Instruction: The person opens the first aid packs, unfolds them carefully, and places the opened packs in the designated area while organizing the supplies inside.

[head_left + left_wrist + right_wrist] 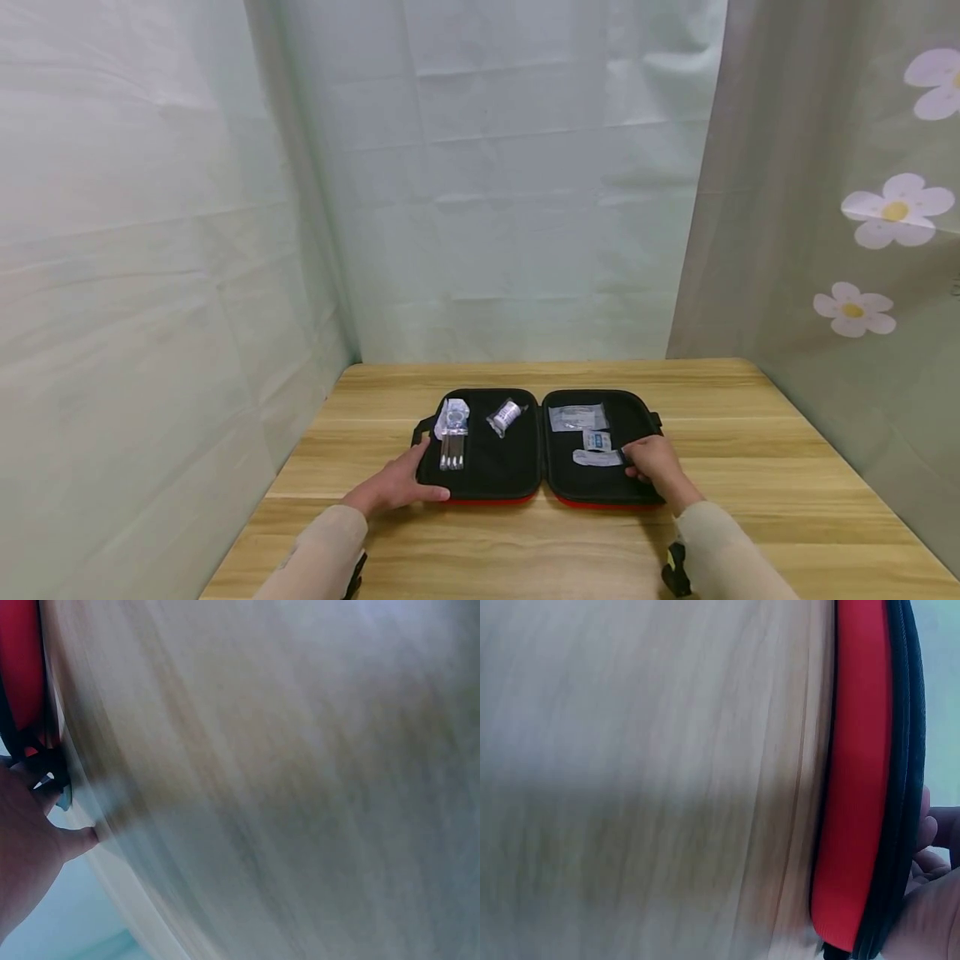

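Note:
A zippered first-aid case [501, 479], black inside and red outside, lies opened flat on the table. My left hand [401, 482] rests at its front left corner, thumb stretched along the front edge and fingers at the left side by the handle strap [836, 951]. Over the right half, my right hand [654, 460] pinches the dark end of a slim, clear-wrapped packet [597, 458]; its contents are too small to tell. Beyond that lie a small white-and-blue packet [597, 440] and a larger clear packet [579, 417]. In the right wrist view, curled fingers [928, 831] show behind the red case wall.
In the case's left half lie a wrapped roll of bandage [506, 417], a white packaged item [454, 412] and several thin sticks [452, 450] in clear wrapping. Beneath is a wooden table [525, 550], with pale curtains [510, 208] behind it and at both sides.

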### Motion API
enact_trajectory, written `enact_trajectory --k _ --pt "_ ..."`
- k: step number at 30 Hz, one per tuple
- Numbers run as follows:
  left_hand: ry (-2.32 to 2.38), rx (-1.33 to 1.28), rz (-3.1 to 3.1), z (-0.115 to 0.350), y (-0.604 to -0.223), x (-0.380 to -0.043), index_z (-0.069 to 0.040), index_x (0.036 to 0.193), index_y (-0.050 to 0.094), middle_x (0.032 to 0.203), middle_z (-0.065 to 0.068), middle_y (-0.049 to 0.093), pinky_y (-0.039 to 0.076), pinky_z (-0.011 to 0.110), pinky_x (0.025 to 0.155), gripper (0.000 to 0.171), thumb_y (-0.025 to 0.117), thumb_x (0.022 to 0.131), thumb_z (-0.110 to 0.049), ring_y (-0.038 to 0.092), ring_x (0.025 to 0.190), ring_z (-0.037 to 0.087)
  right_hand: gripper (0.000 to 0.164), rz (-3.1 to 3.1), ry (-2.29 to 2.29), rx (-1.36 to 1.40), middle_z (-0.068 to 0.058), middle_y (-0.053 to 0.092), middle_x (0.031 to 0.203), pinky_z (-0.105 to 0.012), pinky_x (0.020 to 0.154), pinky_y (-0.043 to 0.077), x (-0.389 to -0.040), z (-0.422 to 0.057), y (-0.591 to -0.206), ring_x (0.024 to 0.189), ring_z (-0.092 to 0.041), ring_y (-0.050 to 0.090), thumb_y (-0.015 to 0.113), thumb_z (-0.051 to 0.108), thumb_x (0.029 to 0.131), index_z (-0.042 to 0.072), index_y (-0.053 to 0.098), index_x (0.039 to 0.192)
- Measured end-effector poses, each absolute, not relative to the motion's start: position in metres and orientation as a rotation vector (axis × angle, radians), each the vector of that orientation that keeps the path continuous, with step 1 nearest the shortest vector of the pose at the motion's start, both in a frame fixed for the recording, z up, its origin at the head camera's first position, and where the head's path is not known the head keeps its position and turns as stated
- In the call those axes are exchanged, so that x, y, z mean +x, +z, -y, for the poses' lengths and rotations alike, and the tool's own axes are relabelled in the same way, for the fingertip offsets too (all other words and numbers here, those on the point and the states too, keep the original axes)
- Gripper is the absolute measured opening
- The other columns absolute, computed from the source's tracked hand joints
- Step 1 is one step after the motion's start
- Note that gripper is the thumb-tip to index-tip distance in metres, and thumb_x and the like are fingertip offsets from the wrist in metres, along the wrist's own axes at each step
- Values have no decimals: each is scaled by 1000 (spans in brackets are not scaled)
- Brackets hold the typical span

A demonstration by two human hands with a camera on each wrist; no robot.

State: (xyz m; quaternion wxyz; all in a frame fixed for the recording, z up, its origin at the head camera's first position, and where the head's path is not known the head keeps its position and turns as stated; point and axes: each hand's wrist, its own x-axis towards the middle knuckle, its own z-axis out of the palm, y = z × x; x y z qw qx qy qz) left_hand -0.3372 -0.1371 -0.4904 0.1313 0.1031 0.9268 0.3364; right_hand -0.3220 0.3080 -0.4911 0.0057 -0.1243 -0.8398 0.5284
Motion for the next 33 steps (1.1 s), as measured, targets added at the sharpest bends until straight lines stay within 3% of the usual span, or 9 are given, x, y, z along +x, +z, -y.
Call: enact_trajectory --k 5,15,25,33 --pt "959 315 -2697 136 -491 -338 -10 159 20 157 22 29 23 65 111 120 84 69 -59 31 140 44 22 2607 1757 -517 -6 57 67 -26 49 43 -322 -303 -489 52 -12 56 54 10 93 -9 63 89" --pt "955 292 -2702 133 -488 -334 -9 158 20 157 23 29 23 66 111 120 85 69 -57 29 140 46 34 2622 1796 -472 -7 54 76 -28 54 42 -324 -301 -489 57 -15 55 50 15 99 -15 59 112" --pt "936 261 -2706 134 -487 -333 -8 158 21 157 24 28 20 66 111 120 84 69 -57 26 142 47 31 2765 1503 -352 -10 58 73 -29 50 46 -323 -306 -482 54 -16 56 50 11 97 -14 64 108" --pt "923 268 -2709 134 -486 -333 -7 158 20 157 24 28 21 65 112 120 84 69 -57 27 142 47 34 2751 1476 -336 -15 69 86 -31 53 49 -318 -309 -466 60 -16 60 49 13 98 -15 64 112"
